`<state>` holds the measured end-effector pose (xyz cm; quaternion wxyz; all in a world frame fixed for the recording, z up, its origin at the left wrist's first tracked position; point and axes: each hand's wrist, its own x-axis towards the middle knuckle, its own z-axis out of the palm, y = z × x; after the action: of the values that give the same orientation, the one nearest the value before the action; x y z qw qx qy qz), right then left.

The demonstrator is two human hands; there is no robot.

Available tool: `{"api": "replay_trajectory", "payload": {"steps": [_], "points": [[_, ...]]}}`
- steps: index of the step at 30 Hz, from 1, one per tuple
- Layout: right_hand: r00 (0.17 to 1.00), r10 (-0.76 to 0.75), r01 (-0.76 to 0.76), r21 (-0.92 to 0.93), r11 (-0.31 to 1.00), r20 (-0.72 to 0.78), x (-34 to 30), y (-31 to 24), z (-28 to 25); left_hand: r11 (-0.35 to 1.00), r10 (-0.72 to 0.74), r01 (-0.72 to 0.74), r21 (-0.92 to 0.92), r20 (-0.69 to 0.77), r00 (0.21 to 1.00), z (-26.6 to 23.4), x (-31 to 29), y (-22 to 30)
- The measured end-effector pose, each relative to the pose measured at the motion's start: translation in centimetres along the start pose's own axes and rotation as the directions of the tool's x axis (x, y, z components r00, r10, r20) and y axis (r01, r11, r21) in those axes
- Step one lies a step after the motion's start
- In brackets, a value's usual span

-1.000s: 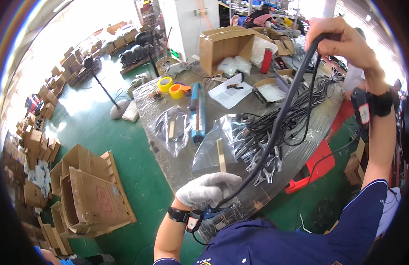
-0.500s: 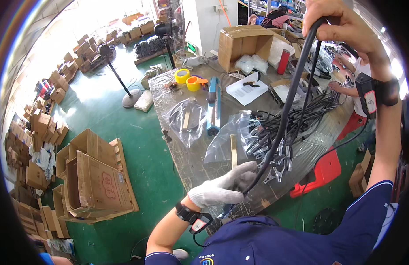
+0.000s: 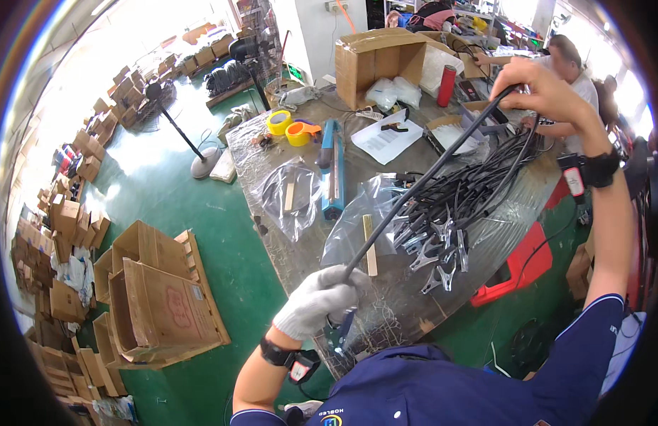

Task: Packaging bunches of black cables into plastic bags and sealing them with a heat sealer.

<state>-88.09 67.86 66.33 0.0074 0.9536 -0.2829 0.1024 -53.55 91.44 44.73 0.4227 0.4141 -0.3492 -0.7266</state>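
Note:
A black cable (image 3: 428, 175) runs taut and slanting across the table in front of me. My left hand (image 3: 320, 304), in a white knitted glove, is closed around its lower end near the table's front edge. Below the glove hangs a small dark and silvery piece (image 3: 345, 328), partly hidden by the fingers. My bare right hand (image 3: 545, 92), raised at the upper right, pinches the cable higher up. Under the cable lies a bundle of black cables (image 3: 485, 177), with several silver metal spring clamps (image 3: 442, 263) at its near end.
On the table (image 3: 272, 245) are clear plastic bags (image 3: 292, 199), a blue bag sealer (image 3: 332, 170), yellow tape rolls (image 3: 279, 122), a paper sheet (image 3: 385, 138), a red cylinder (image 3: 447, 85) and an open carton (image 3: 378, 67). A red stool (image 3: 517, 266) stands right. A co-worker (image 3: 567, 78) is at the far right.
The cable has gone from a bent loop to a nearly straight slant. My left hand has moved left and closed more tightly; my right hand is slightly lower.

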Motion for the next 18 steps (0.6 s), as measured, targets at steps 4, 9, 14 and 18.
{"api": "replay_trajectory", "payload": {"steps": [4, 9, 14, 18], "points": [[0.988, 0.043, -0.002, 0.267, 0.964, -0.149, 0.6, 0.9, 2.6, 0.997, -0.076, 0.074, 0.015, 0.157, 0.985, 0.2, -0.4, 0.2], [0.972, -0.108, 0.141, 0.150, 0.979, -0.209, 1.1, 1.4, 3.6, 0.982, -0.150, 0.130, 0.135, 0.147, 0.978, 1.6, -0.4, -2.4], [0.952, -0.217, 0.247, 0.123, 0.961, -0.218, 1.6, 1.9, 7.1, 0.950, -0.152, 0.226, -0.215, 0.316, 0.937, 2.4, 1.5, -5.7], [0.972, -0.154, 0.169, 0.072, 0.983, -0.176, -1.1, 2.1, 7.3, 0.990, -0.138, 0.139, -0.038, 0.017, 0.990, 6.3, -0.1, -3.8]]}}
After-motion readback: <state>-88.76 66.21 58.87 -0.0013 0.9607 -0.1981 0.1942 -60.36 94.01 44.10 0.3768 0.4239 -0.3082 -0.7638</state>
